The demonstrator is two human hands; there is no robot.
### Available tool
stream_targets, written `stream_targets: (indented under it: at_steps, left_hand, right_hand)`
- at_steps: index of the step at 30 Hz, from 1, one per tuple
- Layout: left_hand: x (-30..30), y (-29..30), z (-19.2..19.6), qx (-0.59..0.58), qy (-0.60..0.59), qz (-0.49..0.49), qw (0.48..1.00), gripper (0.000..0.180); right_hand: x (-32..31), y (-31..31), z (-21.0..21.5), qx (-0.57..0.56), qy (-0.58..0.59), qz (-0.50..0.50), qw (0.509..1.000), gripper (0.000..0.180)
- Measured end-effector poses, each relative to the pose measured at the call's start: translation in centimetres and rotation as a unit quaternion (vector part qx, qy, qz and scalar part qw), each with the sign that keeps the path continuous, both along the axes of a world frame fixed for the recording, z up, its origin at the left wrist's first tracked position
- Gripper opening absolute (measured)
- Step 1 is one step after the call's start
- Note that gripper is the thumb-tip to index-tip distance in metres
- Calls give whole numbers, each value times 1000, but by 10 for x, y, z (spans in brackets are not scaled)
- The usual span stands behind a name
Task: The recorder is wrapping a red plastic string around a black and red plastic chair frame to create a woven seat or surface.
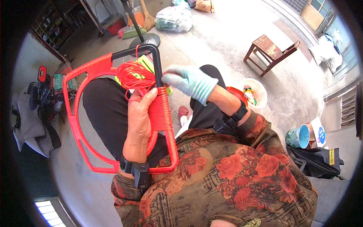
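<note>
Over the lap of a seated person in a brown shirt (234,174) printed with red flowers and in black trousers (107,100), an angular frame (164,113) wound with bright red cord was held close to the body. The bare left hand (139,113) gripped it by the right-hand bar, thumb laid on the wrapped cord, fingers mostly hidden; most of the frame spread out to the left of that hand. The right hand (189,81), in a pale blue-green knitted glove, was beside the frame's upper right part, fingers curled inward and tips close to the bar; whether they pinched anything could not be told.

The frame had rounded corners and a large inner ring, with open gaps between. Red cord covered most of it in tight, side-by-side turns, plainest on the right-hand bar. Its upper right corner was smooth, uncovered black. A loose, looping bundle of red cord (132,76) sat just above the left thumb.

Beyond the right knee stood a round whitish bucket (260,87) with colourful scraps inside, then a worn brown wooden chair (268,47), and farther off a bulging clear plastic bag (172,19) near a straw broom (147,19).
</note>
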State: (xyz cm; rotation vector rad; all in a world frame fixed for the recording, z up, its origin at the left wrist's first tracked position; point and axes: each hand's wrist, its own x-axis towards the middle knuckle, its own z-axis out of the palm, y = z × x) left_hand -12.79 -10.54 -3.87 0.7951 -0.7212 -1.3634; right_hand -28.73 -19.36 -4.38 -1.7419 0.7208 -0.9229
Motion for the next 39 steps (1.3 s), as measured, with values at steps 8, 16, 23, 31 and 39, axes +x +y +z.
stream_targets:
  at_steps: [8,16,23,31,39]
  left_hand:
    - [6,-1,-4,44,-30,-24,998,23]
    - [5,0,0,29,-30,-9,999,26]
    - [5,0,1,18,-11,-18,1000,25]
    - [5,-2,-6,24,-31,-7,999,14]
    - [5,-1,-9,10,-42,13,999,13]
  right_hand:
    - [-27,-22,11,182,-461,23,868,29]
    - [-97,22,25,283,-422,391,767,40]
    - [-119,-11,-43,446,-455,-32,770,44]
    - [-13,27,18,310,50,64,947,28]
    - [-14,53,32,-3,24,116,993,18]
